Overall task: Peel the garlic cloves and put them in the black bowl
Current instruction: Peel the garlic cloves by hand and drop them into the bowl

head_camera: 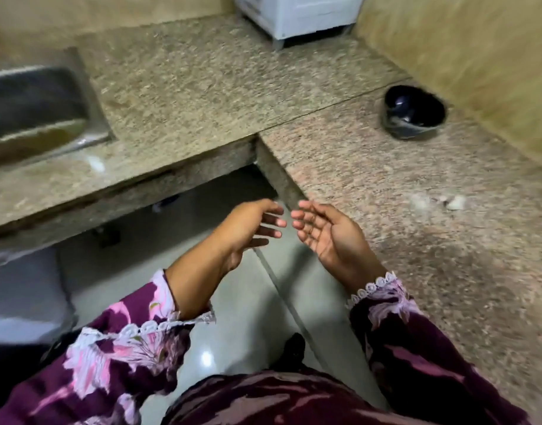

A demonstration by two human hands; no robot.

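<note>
Speckled granite counter [401, 210] in a corner beside a steel sink [33, 111]; black bowl [412, 111] by the wall, contents blurred; pale garlic cloves [447, 202] nearer; left hand [248, 231] and right hand [328, 234] empty, fingers loosely spread.

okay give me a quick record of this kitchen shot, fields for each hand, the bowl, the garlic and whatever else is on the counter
left hand: open, holds nothing, over the floor
right hand: open, palm up, holds nothing
black bowl: on the counter by the wall
garlic: pale blurred bits on the counter right of the hands
sink: far left
white appliance: at the back
</note>
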